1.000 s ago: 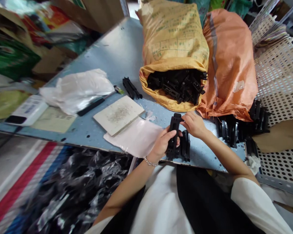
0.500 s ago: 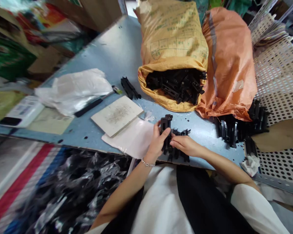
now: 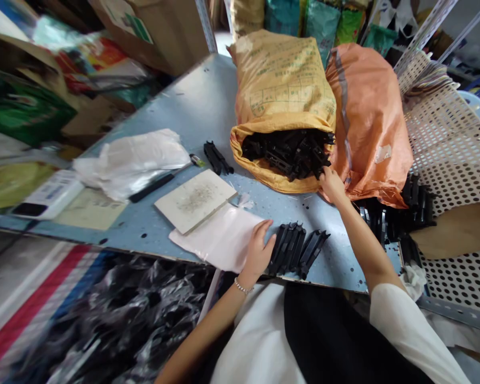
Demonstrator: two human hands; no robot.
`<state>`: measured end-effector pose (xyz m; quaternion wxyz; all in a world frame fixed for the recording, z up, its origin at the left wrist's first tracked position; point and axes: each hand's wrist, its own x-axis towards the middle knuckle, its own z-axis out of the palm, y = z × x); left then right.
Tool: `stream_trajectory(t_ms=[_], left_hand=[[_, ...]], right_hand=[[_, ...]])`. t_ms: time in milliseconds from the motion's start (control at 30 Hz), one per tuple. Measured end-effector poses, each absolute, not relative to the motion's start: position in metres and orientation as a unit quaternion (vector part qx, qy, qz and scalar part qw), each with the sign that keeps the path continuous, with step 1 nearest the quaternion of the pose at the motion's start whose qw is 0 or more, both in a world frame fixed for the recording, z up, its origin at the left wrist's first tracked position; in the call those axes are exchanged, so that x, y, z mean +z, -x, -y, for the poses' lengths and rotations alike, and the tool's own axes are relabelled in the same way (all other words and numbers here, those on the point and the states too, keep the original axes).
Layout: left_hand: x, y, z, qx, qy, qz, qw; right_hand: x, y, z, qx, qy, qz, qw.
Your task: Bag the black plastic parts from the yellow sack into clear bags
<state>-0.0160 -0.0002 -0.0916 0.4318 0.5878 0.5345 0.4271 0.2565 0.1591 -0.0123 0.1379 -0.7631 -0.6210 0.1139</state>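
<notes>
Beside black plastic parts (image 3: pixel 295 249), the left hand (image 3: pixel 259 249) rests.

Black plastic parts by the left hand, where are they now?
In the head view, the black plastic parts lie near the front edge of the blue table, just right of the left hand and below the yellow woven sack.

Blue table (image 3: pixel 208 101), black plastic parts (image 3: pixel 296 250), woven sacks (image 3: pixel 284 90)

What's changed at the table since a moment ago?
The right hand let go and moved forward to the black plastic parts in the yellow sack's mouth. The left hand released its part and lies open beside the row of parts. The orange sack stayed put.
</notes>
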Motion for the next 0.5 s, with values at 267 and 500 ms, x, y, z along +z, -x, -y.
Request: stream_trajectory(t_ms=[267, 500], left_hand=[[-0.037, -0.035, -0.033, 0.483, -0.233, -0.296, 0.790], [-0.009, -0.035, -0.033, 0.492, -0.196, -0.361, 0.768]], right_hand=[[-0.021, -0.214, -0.024, 0.529, 0.560, 0.467, 0.435], [0.001, -0.202, 0.004, 0.259, 0.505, 0.773, 0.284]])
